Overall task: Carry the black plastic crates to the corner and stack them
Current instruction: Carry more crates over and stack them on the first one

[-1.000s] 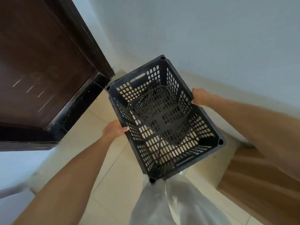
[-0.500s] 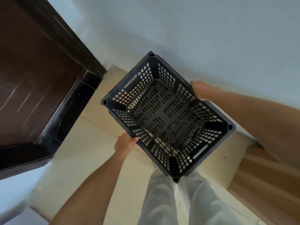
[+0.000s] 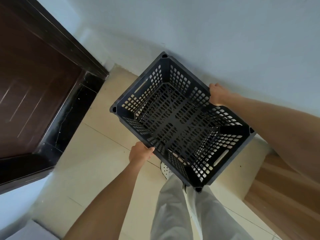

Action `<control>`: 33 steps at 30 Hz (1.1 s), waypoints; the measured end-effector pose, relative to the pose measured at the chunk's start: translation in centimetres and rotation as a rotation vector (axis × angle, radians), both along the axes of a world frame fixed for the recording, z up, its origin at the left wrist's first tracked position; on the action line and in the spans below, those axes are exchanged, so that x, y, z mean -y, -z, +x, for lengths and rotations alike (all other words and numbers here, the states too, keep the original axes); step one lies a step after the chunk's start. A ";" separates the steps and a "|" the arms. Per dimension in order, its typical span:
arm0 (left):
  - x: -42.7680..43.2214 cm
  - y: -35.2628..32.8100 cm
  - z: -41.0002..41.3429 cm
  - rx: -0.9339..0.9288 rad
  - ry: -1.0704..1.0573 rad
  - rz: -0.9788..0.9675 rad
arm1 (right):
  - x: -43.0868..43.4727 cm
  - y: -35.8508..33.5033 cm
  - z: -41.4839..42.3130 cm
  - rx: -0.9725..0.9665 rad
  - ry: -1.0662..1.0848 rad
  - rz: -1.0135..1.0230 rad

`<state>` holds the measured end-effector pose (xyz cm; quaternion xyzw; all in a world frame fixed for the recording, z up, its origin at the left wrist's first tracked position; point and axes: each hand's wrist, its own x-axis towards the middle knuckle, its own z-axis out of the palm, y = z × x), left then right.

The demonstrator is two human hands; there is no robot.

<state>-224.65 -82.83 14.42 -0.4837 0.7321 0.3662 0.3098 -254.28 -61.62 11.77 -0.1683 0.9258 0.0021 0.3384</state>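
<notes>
An empty black plastic crate (image 3: 181, 122) with perforated walls and floor hangs in the air in front of me, tilted and turned diagonally. My left hand (image 3: 140, 152) grips its near long rim. On the far long rim, close to the pale wall, my right hand (image 3: 218, 95) holds on. The crate's far corner points toward the spot where wall and door frame meet. No other crate is in view.
A dark wooden door (image 3: 31, 87) with a black frame stands at the left. The pale wall (image 3: 207, 32) runs along the top. Beige floor tiles (image 3: 97, 163) lie below; wood-tone flooring (image 3: 280, 196) is at the right. My light trousers (image 3: 181, 213) and a shoe show beneath the crate.
The crate has rotated in my hands from nearly lengthwise to diagonal and shifted right along the wall. The door has slid further left in view. Both hands kept their hold.
</notes>
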 end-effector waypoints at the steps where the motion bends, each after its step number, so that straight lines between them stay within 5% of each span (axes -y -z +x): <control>1: -0.1 0.0 0.0 0.001 0.003 -0.006 | -0.2 0.2 0.0 0.000 0.010 -0.016; 5: -0.1 -0.3 -0.2 0.055 0.106 0.049 | -0.7 0.0 -0.1 0.025 -0.006 -0.035; 12: 1.0 -2.1 -1.8 0.256 0.830 -0.225 | -1.1 -1.3 1.0 0.099 0.012 -0.040; 16: 0.8 -2.1 -1.6 0.020 1.076 -0.423 | -1.7 -2.5 3.9 -0.019 -0.027 -0.109; 21: 0.5 -1.8 -2.7 -0.211 1.312 -0.387 | -2.9 -3.9 9.8 -0.036 -0.024 -0.152; 28: 0.7 -1.0 -1.7 -0.145 1.586 -0.276 | -3.8 -2.6 22.2 0.056 0.208 -0.174; 33: 2.4 0.0 -0.8 -0.144 1.766 -0.366 | -1.4 -2.3 31.6 0.127 0.300 -0.277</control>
